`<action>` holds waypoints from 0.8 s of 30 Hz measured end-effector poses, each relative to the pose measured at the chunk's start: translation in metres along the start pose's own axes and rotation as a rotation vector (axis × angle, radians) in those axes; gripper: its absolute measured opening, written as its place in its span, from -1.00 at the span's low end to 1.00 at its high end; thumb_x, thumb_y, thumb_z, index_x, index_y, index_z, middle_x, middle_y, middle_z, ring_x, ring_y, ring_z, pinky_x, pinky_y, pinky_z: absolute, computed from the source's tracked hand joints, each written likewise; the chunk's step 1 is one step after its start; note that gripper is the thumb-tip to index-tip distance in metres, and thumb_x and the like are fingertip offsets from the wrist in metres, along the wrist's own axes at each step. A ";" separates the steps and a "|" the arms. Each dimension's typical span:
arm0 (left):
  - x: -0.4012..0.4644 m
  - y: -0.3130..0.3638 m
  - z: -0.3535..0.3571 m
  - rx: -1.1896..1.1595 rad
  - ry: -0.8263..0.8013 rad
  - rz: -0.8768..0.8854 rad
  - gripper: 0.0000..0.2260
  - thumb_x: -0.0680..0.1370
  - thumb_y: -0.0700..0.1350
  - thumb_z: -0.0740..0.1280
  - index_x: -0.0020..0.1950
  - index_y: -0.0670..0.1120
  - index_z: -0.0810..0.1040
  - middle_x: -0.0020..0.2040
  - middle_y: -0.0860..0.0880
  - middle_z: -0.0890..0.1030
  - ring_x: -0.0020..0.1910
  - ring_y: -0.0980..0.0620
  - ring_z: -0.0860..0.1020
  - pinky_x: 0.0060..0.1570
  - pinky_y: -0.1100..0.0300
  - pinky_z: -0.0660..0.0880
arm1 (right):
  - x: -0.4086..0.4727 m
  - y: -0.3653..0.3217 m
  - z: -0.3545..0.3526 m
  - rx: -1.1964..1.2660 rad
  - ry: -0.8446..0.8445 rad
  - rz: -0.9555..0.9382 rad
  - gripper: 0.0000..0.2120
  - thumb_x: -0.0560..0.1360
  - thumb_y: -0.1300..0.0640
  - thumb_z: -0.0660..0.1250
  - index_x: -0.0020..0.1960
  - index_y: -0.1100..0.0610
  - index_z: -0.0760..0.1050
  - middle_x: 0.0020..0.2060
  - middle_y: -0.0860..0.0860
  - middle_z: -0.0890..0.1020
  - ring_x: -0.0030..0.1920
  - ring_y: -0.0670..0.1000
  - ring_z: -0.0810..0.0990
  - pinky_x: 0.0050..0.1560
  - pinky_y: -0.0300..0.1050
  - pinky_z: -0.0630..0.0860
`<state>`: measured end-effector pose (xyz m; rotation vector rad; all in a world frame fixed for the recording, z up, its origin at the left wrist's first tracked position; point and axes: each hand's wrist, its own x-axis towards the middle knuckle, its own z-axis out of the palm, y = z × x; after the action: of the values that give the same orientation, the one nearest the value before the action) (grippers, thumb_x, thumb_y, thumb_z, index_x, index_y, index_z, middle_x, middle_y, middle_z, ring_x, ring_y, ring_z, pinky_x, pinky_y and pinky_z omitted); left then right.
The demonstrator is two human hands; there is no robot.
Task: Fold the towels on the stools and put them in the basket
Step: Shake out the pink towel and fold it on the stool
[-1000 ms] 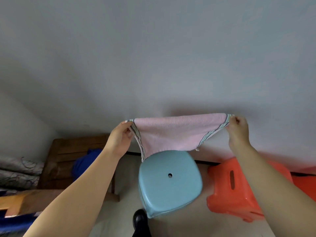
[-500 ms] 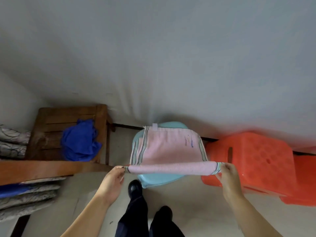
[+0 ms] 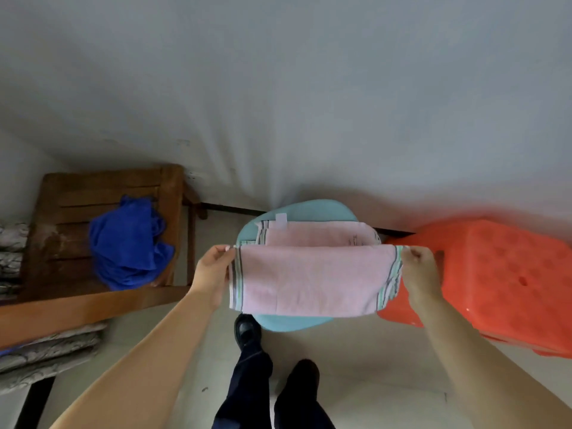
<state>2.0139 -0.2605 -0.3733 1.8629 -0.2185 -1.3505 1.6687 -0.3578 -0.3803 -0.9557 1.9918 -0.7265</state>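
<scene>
A pink towel (image 3: 309, 274) with striped ends lies folded over on the light blue stool (image 3: 294, 323). My left hand (image 3: 213, 270) pinches its left edge and my right hand (image 3: 418, 270) pinches its right edge, holding the folded line taut above the stool. The towel's near half hangs down toward me and the far half rests flat on the seat. A crumpled blue towel (image 3: 128, 243) lies on a brown wooden stool (image 3: 62, 212) at the left. No basket is in view.
An orange plastic stool (image 3: 501, 280) stands right of the blue one, touching the wall. A wooden rail (image 3: 77, 308) and grey patterned bedding (image 3: 46, 351) are at the left. My legs and black shoes (image 3: 247, 329) stand on the pale floor below the stool.
The towel came down from being stretched in the air onto the blue stool and was folded over; both hands moved up along the seat, and the near half now hangs toward me.
</scene>
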 end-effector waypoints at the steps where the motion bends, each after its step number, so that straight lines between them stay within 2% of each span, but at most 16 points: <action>1: 0.009 0.006 0.005 0.027 0.033 0.019 -0.93 0.57 -0.14 0.28 -0.07 -0.09 0.53 -0.17 -0.12 0.57 -0.20 -0.05 0.50 -0.06 0.00 0.47 | 0.010 -0.007 0.007 -0.001 0.002 -0.010 -0.81 0.55 0.20 0.20 0.09 0.28 0.46 -0.11 0.10 0.51 -0.13 0.03 0.44 -0.18 -0.16 0.35; 3: 0.032 0.015 0.017 0.060 0.099 0.045 -0.95 0.55 -0.11 0.30 -0.07 -0.05 0.54 -0.15 -0.10 0.59 -0.16 -0.05 0.51 0.00 -0.01 0.50 | 0.035 -0.014 0.027 -0.008 -0.020 -0.036 -0.83 0.50 0.18 0.21 0.04 0.22 0.48 -0.16 0.09 0.49 -0.11 0.01 0.42 -0.11 -0.12 0.34; 6: 0.067 0.016 0.032 0.103 0.181 0.045 -0.95 0.55 -0.13 0.31 -0.04 -0.06 0.56 -0.15 -0.08 0.58 -0.13 -0.05 0.52 0.02 0.03 0.51 | 0.070 -0.003 0.060 -0.070 -0.029 -0.009 -0.83 0.45 0.19 0.19 0.01 0.20 0.45 -0.18 0.10 0.47 -0.19 0.02 0.41 -0.18 -0.11 0.32; 8: 0.081 0.009 0.035 0.101 0.216 0.029 -0.94 0.55 -0.14 0.31 -0.04 -0.08 0.56 -0.18 -0.07 0.58 -0.16 -0.04 0.53 -0.06 0.12 0.54 | 0.077 0.008 0.074 -0.071 -0.003 0.008 -0.77 0.48 0.23 0.20 0.10 0.27 0.45 -0.13 0.12 0.49 -0.15 0.05 0.43 -0.14 -0.11 0.34; 10: 0.083 0.001 0.037 0.110 0.256 0.014 -0.94 0.56 -0.09 0.29 -0.04 -0.05 0.53 -0.19 -0.03 0.58 -0.22 0.01 0.55 -0.20 0.21 0.53 | 0.076 0.020 0.079 -0.049 -0.006 0.015 -0.77 0.53 0.24 0.23 0.16 0.28 0.43 -0.05 0.09 0.50 -0.03 0.04 0.45 -0.02 -0.12 0.36; 14: 0.069 -0.021 0.033 0.383 0.273 0.035 -0.77 0.57 0.05 0.25 0.13 -0.06 0.45 -0.03 -0.04 0.58 -0.09 -0.05 0.55 -0.07 0.10 0.48 | 0.056 0.040 0.070 -0.075 -0.124 0.107 -0.48 0.54 -0.12 0.24 0.35 0.20 0.33 0.20 0.07 0.50 0.19 0.09 0.48 0.24 0.01 0.40; 16: 0.057 -0.036 0.031 0.451 0.233 -0.008 -0.68 0.56 0.09 0.24 0.17 -0.11 0.40 0.05 -0.12 0.54 -0.04 -0.09 0.54 -0.05 0.05 0.49 | 0.047 0.045 0.062 -0.145 -0.182 0.133 -0.44 0.54 -0.18 0.21 0.37 0.18 0.32 0.22 0.07 0.50 0.20 0.12 0.48 0.18 -0.01 0.38; 18: 0.045 -0.045 0.032 0.515 0.225 -0.064 -0.59 0.54 0.11 0.27 0.21 -0.17 0.38 0.11 -0.15 0.49 0.00 -0.15 0.54 -0.07 0.02 0.50 | 0.037 0.045 0.055 -0.223 -0.210 0.149 -0.50 0.54 -0.15 0.22 0.31 0.19 0.37 0.12 0.09 0.54 0.07 0.11 0.49 0.06 -0.06 0.36; 19: 0.040 -0.047 0.034 0.536 0.222 -0.081 -0.58 0.54 0.10 0.28 0.20 -0.19 0.36 0.09 -0.16 0.48 -0.03 -0.15 0.53 -0.12 0.04 0.48 | 0.031 0.045 0.053 -0.254 -0.211 0.152 -0.52 0.54 -0.15 0.23 0.26 0.20 0.40 0.09 0.12 0.56 0.02 0.11 0.49 0.01 -0.08 0.35; 21: 0.029 -0.047 0.042 0.525 0.202 -0.117 -0.66 0.55 0.05 0.28 0.13 -0.18 0.32 -0.06 -0.12 0.50 -0.19 -0.07 0.51 -0.26 0.12 0.42 | 0.023 0.047 0.048 -0.329 -0.204 0.144 -0.42 0.48 -0.26 0.22 0.21 0.23 0.44 0.09 0.17 0.59 0.03 0.17 0.54 -0.05 -0.07 0.37; 22: 0.026 -0.046 0.046 0.510 0.194 -0.127 -0.70 0.56 0.03 0.28 0.09 -0.17 0.31 -0.13 -0.09 0.50 -0.25 -0.03 0.49 -0.30 0.14 0.40 | 0.021 0.048 0.046 -0.373 -0.201 0.150 -0.36 0.46 -0.30 0.21 0.21 0.24 0.43 0.10 0.19 0.59 0.07 0.20 0.56 -0.05 -0.05 0.39; 24: 0.026 -0.044 0.049 0.494 0.183 -0.103 -0.75 0.56 0.00 0.27 0.03 -0.16 0.35 -0.20 -0.07 0.49 -0.26 -0.03 0.47 -0.29 0.14 0.38 | 0.018 0.048 0.046 -0.441 -0.205 0.164 -0.38 0.49 -0.26 0.21 0.26 0.25 0.38 0.13 0.21 0.57 0.13 0.24 0.55 0.03 0.00 0.43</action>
<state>1.9691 -0.2705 -0.4276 2.4238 -0.3931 -1.2605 1.6828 -0.3529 -0.4476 -1.0521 2.0529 -0.0892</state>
